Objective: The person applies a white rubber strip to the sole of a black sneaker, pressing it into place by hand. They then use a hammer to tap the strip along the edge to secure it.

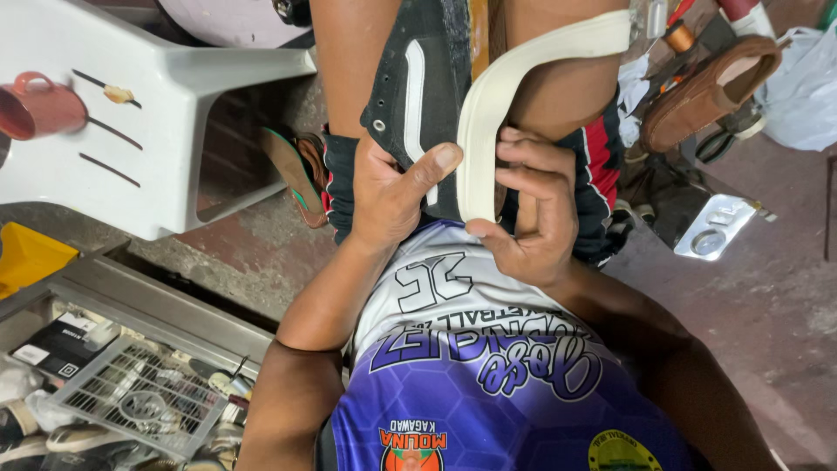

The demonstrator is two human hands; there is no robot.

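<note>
A black sneaker (418, 78) with a white side stripe lies on my lap, its cream rubber sole strip (488, 113) partly peeled away and curving up to the right. My left hand (388, 196) grips the heel end of the shoe, thumb pressed against the upper. My right hand (532, 214) pinches the loose lower end of the sole strip between thumb and fingers. Both hands sit close together above my purple and white jersey (488, 366).
A white plastic chair (157, 113) with a red mug (39, 105) stands at the left. A flip-flop (292, 170) lies below it. A metal tray with a wire rack (139, 392) sits lower left. A brown shoe (711, 87), tools and a metal tin (711, 231) lie right.
</note>
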